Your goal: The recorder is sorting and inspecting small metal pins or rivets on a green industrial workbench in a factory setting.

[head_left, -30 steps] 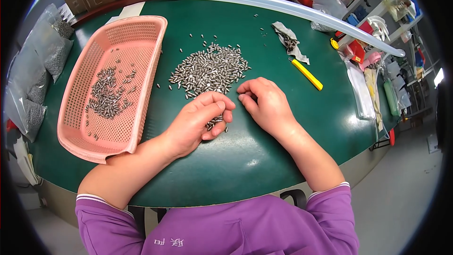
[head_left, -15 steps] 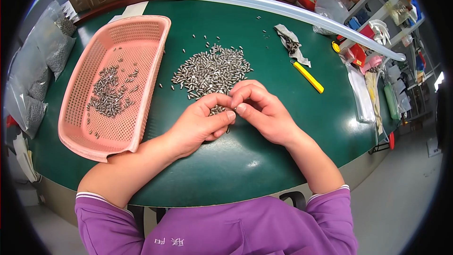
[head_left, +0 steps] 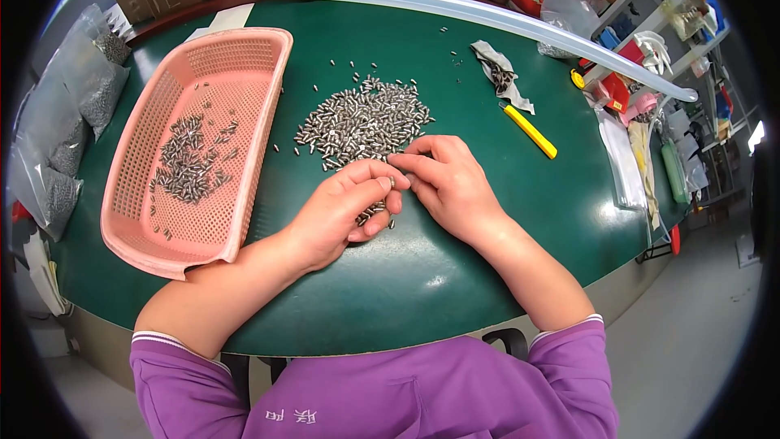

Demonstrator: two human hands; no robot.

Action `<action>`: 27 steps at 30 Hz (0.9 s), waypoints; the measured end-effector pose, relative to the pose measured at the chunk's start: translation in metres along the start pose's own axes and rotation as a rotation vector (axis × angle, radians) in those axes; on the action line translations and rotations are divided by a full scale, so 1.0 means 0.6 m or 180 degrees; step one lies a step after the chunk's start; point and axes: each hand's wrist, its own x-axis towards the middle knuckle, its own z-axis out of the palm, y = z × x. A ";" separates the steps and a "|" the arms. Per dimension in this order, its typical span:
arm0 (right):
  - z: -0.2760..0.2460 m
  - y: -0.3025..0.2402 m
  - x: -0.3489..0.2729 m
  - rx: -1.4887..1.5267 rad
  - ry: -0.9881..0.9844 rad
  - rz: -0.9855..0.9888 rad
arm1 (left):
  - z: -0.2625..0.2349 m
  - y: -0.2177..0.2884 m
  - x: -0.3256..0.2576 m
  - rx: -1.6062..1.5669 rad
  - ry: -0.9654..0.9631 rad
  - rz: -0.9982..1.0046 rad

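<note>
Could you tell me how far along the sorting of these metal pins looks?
A small batch already lies in the pink basket. The left hand and right hand meet over one pin. The bigger pile on the green table remains.

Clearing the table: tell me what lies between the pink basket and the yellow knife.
In the head view, a pile of small metal pins lies between pink basket and yellow knife.

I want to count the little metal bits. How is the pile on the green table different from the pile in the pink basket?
The table pile is bigger and packed thick; the basket pile is smaller and thinly scattered. The table pile lies loose on the green table right by the left hand and right hand; the basket pile sits walled in by the pink basket, away from both. Both look like the same small silvery pins.
</note>
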 end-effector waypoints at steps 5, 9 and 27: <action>-0.006 0.000 -0.003 0.0045 0.0010 0.0127 | 0.004 0.000 -0.001 -0.0110 0.0115 0.0036; -0.005 0.003 -0.005 0.0147 -0.0028 0.0216 | 0.001 -0.002 0.000 -0.0145 0.0144 0.0075; -0.009 0.007 0.003 0.0026 0.0044 0.0241 | 0.000 -0.004 0.000 -0.0204 0.0179 0.0084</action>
